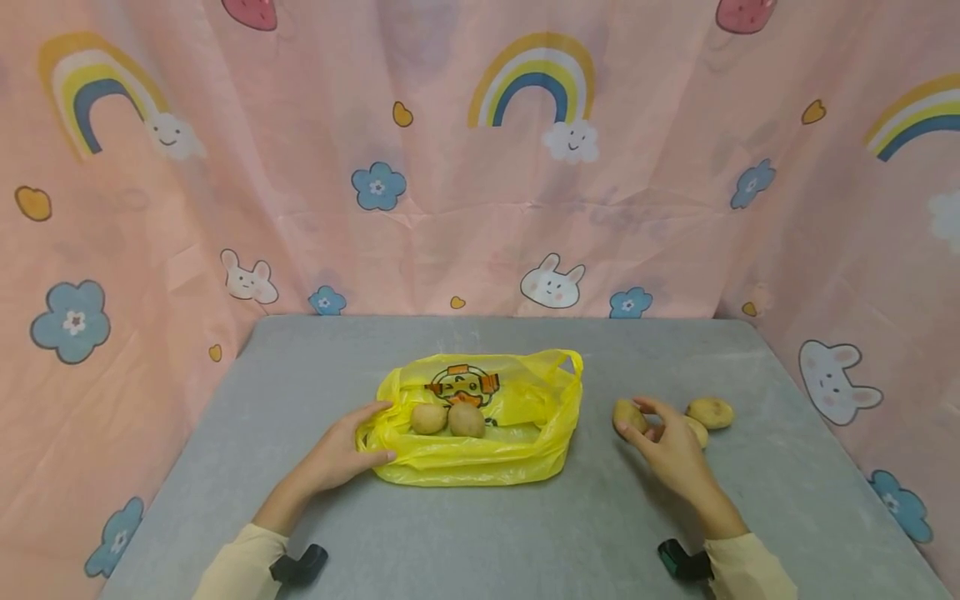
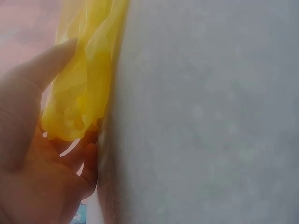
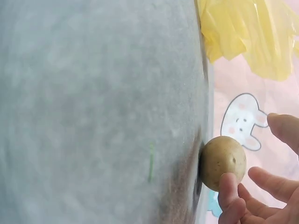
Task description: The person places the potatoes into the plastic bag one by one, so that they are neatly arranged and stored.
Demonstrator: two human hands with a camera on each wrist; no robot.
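Note:
A yellow plastic bag (image 1: 480, 462) lies on its side with its mouth toward me and a cartoon duck print on it. Two potatoes (image 1: 429, 419) sit side by side at its opening. My left hand (image 1: 341, 450) holds the bag's left end, thumb (image 2: 58, 58) on the near side and fingers underneath. To the right, my right hand (image 1: 671, 450) reaches round a potato (image 3: 223, 163) resting on the table. Its fingertips are right at the potato, while the thumb (image 3: 285, 130) stands apart from it in the right wrist view.
Beyond the right hand lie another potato (image 1: 709, 412) and one partly hidden by the hand (image 1: 697, 431). The grey table (image 1: 480, 542) ends at a pink patterned curtain (image 1: 450, 192) at the back and sides. Dark camera mounts (image 1: 300, 567) sit at both wrists.

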